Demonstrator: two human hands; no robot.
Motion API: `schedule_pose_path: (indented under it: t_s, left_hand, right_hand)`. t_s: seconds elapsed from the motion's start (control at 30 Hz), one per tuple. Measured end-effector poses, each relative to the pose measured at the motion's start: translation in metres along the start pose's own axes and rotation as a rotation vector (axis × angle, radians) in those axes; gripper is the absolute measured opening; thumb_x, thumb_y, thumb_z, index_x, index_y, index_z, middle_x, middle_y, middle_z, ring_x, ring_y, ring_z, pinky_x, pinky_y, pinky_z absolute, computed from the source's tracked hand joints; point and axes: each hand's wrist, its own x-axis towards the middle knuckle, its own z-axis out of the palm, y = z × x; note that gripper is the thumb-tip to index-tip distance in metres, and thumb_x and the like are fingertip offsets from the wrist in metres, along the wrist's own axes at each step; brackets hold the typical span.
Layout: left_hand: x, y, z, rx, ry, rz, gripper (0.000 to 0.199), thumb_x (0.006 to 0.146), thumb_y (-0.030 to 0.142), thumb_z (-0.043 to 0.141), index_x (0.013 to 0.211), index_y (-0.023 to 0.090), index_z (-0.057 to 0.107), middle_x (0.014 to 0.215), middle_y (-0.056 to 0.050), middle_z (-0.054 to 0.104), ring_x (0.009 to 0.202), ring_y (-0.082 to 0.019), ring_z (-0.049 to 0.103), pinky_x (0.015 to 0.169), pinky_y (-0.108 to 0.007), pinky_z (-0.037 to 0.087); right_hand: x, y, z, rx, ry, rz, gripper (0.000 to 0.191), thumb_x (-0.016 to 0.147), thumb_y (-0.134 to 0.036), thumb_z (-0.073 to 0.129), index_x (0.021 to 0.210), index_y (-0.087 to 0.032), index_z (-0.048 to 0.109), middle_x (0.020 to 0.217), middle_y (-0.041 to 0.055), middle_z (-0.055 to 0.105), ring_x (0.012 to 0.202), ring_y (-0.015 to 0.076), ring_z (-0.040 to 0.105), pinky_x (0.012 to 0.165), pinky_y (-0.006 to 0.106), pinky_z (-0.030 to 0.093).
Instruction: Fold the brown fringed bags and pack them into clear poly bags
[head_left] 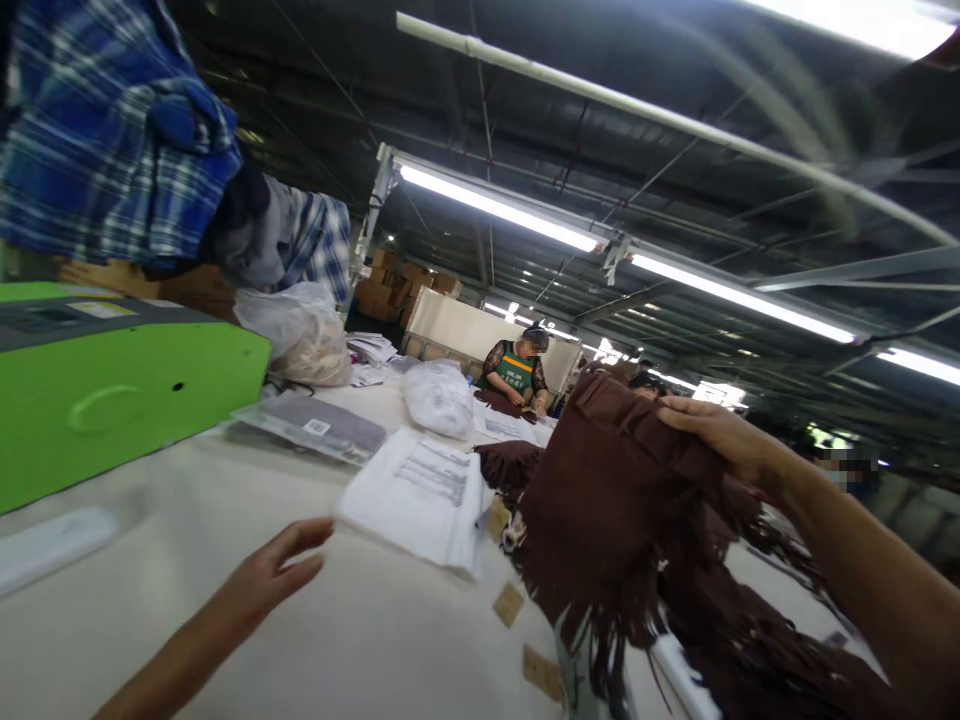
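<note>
Raised at the right, my right hand (705, 430) grips the top edge of a dark brown fringed bag-like piece (600, 490), whose strips hang down over the table. My left hand (277, 570) hovers above the white table (300, 640) with thumb and fingers apart and nothing between them. Just beyond its fingertips lies a stack of white printed plastic bags (420, 495). Small tan tags (508, 604) rest on the table below the brown piece. More brown fringed pieces (757, 630) are heaped under my right forearm.
A green machine (127, 400) stands at the left, with a packed grey item (315, 425) beside it. Clear plastic bags (439, 398) sit farther back. Plaid shirts (112, 140) hang at upper left. A co-worker in a green apron (517, 372) handles brown material across the table.
</note>
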Motion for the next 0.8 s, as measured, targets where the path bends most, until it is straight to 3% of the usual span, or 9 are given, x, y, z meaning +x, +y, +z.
schedule_pose_path:
  t_s: [0.13, 0.23, 0.3, 0.37, 0.43, 0.53, 0.6, 0.7, 0.8]
  left_hand:
    - [-0.03, 0.03, 0.027, -0.176, -0.477, 0.068, 0.09, 0.065, 0.069, 0.072, 0.137, 0.021, 0.048, 0.145, -0.016, 0.047, 0.137, -0.031, 0.039, 0.112, -0.044, 0.03]
    - [-0.084, 0.056, 0.048, -0.378, -0.857, -0.036, 0.096, 0.057, 0.066, 0.079, 0.137, 0.021, 0.05, 0.134, -0.013, 0.057, 0.13, -0.034, 0.046, 0.109, -0.046, 0.034]
    - [-0.123, 0.064, 0.055, -0.472, -0.959, -0.145, 0.087, 0.057, 0.063, 0.081, 0.13, 0.022, 0.058, 0.126, -0.009, 0.064, 0.125, -0.035, 0.051, 0.106, -0.046, 0.039]
    - [-0.151, 0.059, 0.054, -0.523, -0.851, -0.238, 0.075, 0.06, 0.058, 0.082, 0.123, 0.023, 0.064, 0.12, -0.006, 0.067, 0.122, -0.035, 0.054, 0.105, -0.046, 0.041]
    - [-0.161, 0.048, 0.042, -0.532, -0.663, -0.286, 0.065, 0.063, 0.055, 0.081, 0.116, 0.021, 0.068, 0.113, -0.006, 0.07, 0.115, -0.034, 0.059, 0.103, -0.046, 0.043]
    - [-0.146, 0.041, -0.005, -0.41, -0.424, -0.259, 0.058, 0.067, 0.057, 0.077, 0.109, 0.017, 0.069, 0.099, -0.007, 0.074, 0.095, -0.031, 0.067, 0.093, -0.043, 0.05]
    - [-0.129, 0.056, -0.047, -0.13, -0.236, -0.149, 0.053, 0.069, 0.056, 0.075, 0.107, 0.019, 0.068, 0.095, -0.003, 0.074, 0.091, -0.028, 0.067, 0.084, -0.036, 0.053]
    - [-0.112, 0.098, -0.095, 0.584, 0.021, 0.148, 0.038, 0.081, 0.044, 0.066, 0.113, 0.025, 0.065, 0.101, -0.001, 0.072, 0.094, -0.025, 0.065, 0.082, -0.03, 0.05]
    - [-0.106, 0.123, -0.097, 1.145, 0.131, 0.483, 0.032, 0.086, 0.027, 0.059, 0.118, 0.026, 0.062, 0.101, -0.004, 0.069, 0.093, -0.024, 0.063, 0.083, -0.032, 0.046]
  right_hand:
    - [-0.063, -0.043, 0.052, 0.487, -0.491, 0.207, 0.033, 0.073, -0.026, 0.074, 0.103, -0.014, 0.07, 0.099, 0.0184, 0.072, 0.075, 0.0205, 0.071, 0.073, 0.037, 0.052]
    - [-0.091, -0.061, 0.112, 0.544, -0.712, 0.232, 0.037, 0.068, -0.027, 0.08, 0.101, -0.012, 0.07, 0.093, 0.0118, 0.073, 0.075, 0.0193, 0.07, 0.073, 0.032, 0.054]
    - [-0.098, -0.07, 0.154, 0.533, -0.828, 0.22, 0.035, 0.067, -0.028, 0.082, 0.095, -0.011, 0.07, 0.087, 0.0081, 0.073, 0.071, 0.0168, 0.068, 0.07, 0.028, 0.055]
    - [-0.097, -0.08, 0.19, 0.524, -0.924, 0.181, 0.032, 0.066, -0.028, 0.083, 0.09, -0.01, 0.069, 0.079, 0.0054, 0.072, 0.063, 0.0141, 0.066, 0.064, 0.024, 0.054]
    - [-0.092, -0.091, 0.215, 0.536, -0.98, 0.144, 0.032, 0.066, -0.028, 0.083, 0.088, -0.009, 0.069, 0.076, 0.0048, 0.071, 0.06, 0.013, 0.064, 0.06, 0.023, 0.053]
    - [-0.085, -0.105, 0.232, 0.617, -0.976, 0.086, 0.033, 0.067, -0.029, 0.082, 0.09, -0.011, 0.067, 0.078, 0.0031, 0.071, 0.064, 0.0126, 0.065, 0.062, 0.022, 0.053]
    - [-0.084, -0.108, 0.234, 0.699, -0.928, 0.029, 0.033, 0.066, -0.031, 0.082, 0.091, -0.015, 0.066, 0.08, 0.0002, 0.07, 0.068, 0.0126, 0.066, 0.066, 0.023, 0.053]
    - [-0.087, -0.098, 0.234, 0.731, -0.786, -0.099, 0.037, 0.065, -0.037, 0.082, 0.093, -0.018, 0.068, 0.087, 0.0022, 0.071, 0.077, 0.0173, 0.067, 0.073, 0.029, 0.054]
    - [-0.091, -0.066, 0.233, 0.614, -0.65, -0.134, 0.041, 0.067, -0.042, 0.077, 0.099, -0.018, 0.069, 0.106, 0.0078, 0.071, 0.089, 0.0228, 0.067, 0.08, 0.034, 0.053]
